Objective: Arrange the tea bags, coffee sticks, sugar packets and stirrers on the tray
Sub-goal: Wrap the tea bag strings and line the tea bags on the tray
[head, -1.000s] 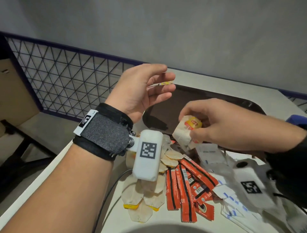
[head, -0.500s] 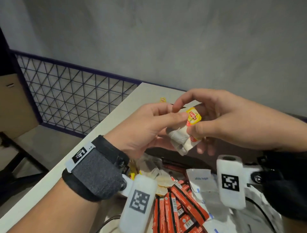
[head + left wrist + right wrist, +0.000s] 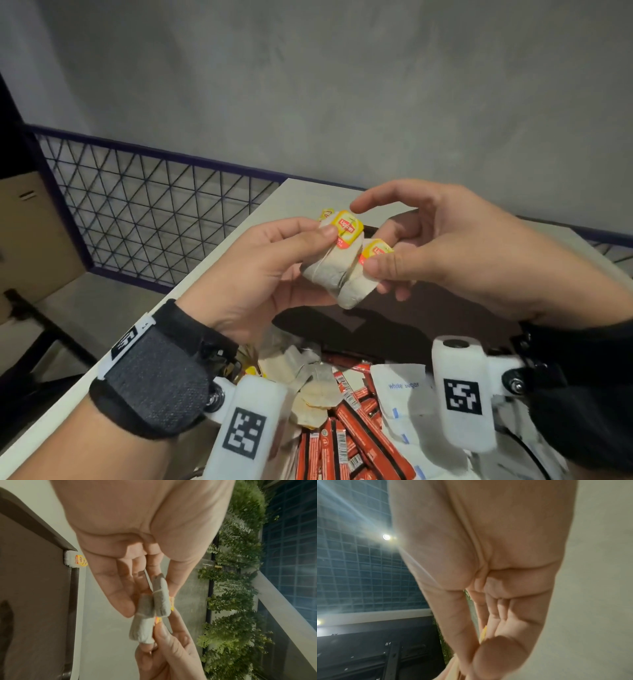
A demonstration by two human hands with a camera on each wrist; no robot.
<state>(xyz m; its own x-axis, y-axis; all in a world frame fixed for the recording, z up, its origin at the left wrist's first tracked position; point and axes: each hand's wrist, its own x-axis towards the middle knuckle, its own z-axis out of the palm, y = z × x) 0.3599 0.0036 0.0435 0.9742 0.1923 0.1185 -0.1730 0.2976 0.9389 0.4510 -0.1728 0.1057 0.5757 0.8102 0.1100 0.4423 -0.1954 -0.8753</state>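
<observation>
At the centre of the head view we see the left hand point(image 3: 263, 274) pinching a tea bag point(image 3: 330, 265) at its yellow tag; the right hand point(image 3: 442, 250) pinches a second tea bag point(image 3: 356, 291) just beside it, the two bags touching, held above the dark tray point(image 3: 428, 318); another tea bag point(image 3: 72, 559) seems to lie at the tray's edge, though the left wrist view is poor; lower in the frame, on the counter point(image 3: 274, 205), lie loose tea bags point(image 3: 308, 383), red coffee sticks point(image 3: 356, 435) and white sugar packets point(image 3: 400, 387).
</observation>
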